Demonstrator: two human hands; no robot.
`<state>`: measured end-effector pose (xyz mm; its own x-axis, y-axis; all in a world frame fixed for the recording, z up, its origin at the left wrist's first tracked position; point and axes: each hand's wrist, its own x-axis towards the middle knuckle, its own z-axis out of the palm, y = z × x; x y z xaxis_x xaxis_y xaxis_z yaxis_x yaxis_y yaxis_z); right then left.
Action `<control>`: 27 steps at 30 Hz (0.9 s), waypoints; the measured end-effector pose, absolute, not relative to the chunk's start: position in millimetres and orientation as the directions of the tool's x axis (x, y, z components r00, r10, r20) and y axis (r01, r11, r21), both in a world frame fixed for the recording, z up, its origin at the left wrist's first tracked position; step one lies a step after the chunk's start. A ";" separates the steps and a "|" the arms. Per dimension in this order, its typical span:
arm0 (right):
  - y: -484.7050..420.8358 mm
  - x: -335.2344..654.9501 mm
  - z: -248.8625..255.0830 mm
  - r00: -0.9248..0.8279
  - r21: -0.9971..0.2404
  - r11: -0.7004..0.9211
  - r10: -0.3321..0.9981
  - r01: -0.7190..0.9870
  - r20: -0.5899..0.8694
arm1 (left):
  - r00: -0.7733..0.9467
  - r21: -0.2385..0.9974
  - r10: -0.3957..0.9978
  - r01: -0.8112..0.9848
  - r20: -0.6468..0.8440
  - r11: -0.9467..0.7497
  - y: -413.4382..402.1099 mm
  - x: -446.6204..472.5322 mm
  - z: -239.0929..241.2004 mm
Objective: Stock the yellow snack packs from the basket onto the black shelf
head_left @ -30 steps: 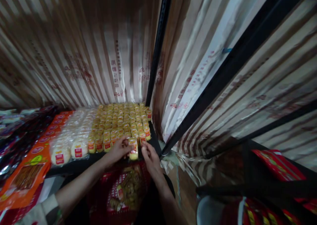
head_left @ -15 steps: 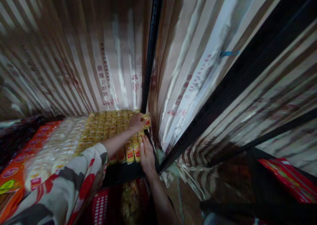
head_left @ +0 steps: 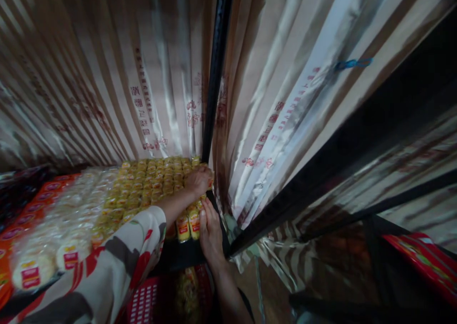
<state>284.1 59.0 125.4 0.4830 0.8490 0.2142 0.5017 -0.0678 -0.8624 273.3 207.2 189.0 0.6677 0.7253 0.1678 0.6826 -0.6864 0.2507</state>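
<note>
My left hand (head_left: 198, 180), coming from the patterned sleeve (head_left: 117, 248), is closed at the back right corner of the shelf, beside the black post (head_left: 214, 76). A small yellow wrapped snack packet (head_left: 210, 179) shows at its fingertips, mostly hidden. My right hand (head_left: 211, 229) is open, fingers stretched along the right side of the rows of yellow snack packets (head_left: 143, 181). Two upright front packets, one a yellow snack packet with a red label (head_left: 194, 224), stand just left of it. The packets rest on a dark shelf (head_left: 174, 255).
Clear-wrapped pale round cakes (head_left: 67, 233) and an orange package row (head_left: 26, 219) lie to the left. Below the shelf sits a red basket (head_left: 143, 299) with more yellow packets (head_left: 188, 290). Draped plastic sheeting (head_left: 164, 76) and black posts border the corner. A red package (head_left: 424, 262) lies at right.
My left hand has lowered the yellow packet slightly into the back right corner. My right hand stays along the right edge. The view has shifted a little.
</note>
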 end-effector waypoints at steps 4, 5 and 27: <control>60.3 283.7 123.9 0.484 -0.849 -0.055 0.841 0.525 0.244 | 0.624 0.264 0.767 0.723 0.150 -0.639 203.4 275.8 187.4; 60.7 283.5 123.2 0.481 -0.844 -0.050 0.839 0.534 0.255 | 0.614 0.273 0.774 0.727 0.153 -0.630 202.9 277.2 187.1; -26.8 215.6 117.8 0.447 -0.902 0.156 0.826 0.402 0.342 | 0.564 0.688 0.669 0.227 0.483 -0.689 60.7 132.8 179.1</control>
